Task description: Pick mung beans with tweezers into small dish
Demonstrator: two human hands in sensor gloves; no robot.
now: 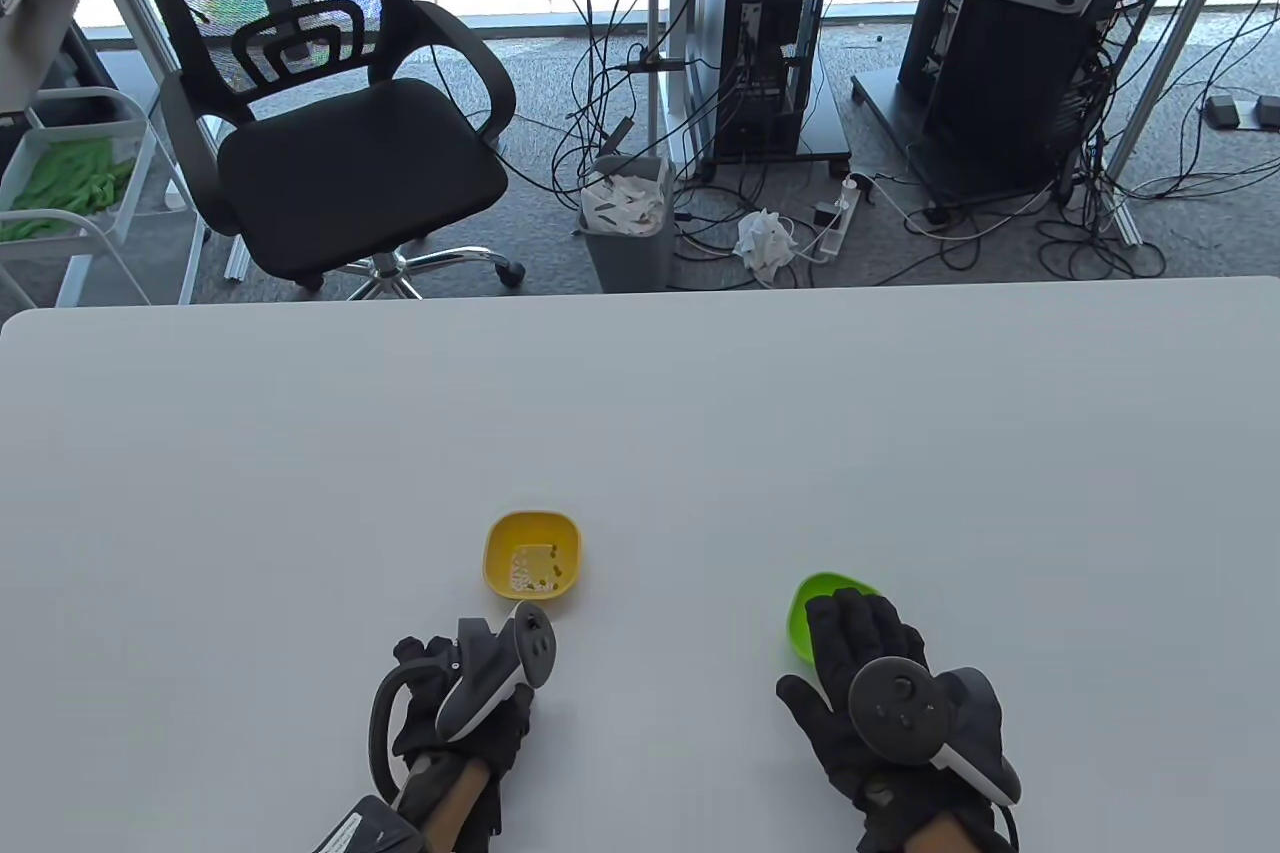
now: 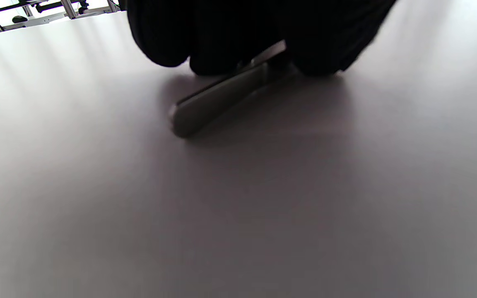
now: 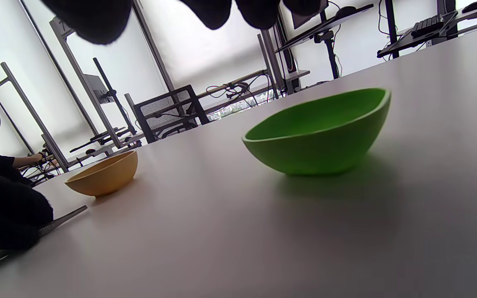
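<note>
1. My left hand [image 1: 462, 693], black-gloved, sits low on the white table [image 1: 640, 413], just in front of the yellow square-ish plastic dish [image 1: 532, 556].
2. In the left wrist view its fingers [image 2: 164, 37] are curled down onto the slim grey metal tweezers [image 2: 218, 99], which lie flat on the tabletop; I cannot tell if they truly pinch them.
3. The small mung beans [image 1: 535, 568] lie in the yellow dish with some pale grains.
4. My right hand [image 1: 880, 683] hovers flat over the near side of the green plastic bowl [image 3: 317, 132], fingers spread apart, holding nothing.
5. The green bowl stands well apart from the yellow dish.
</note>
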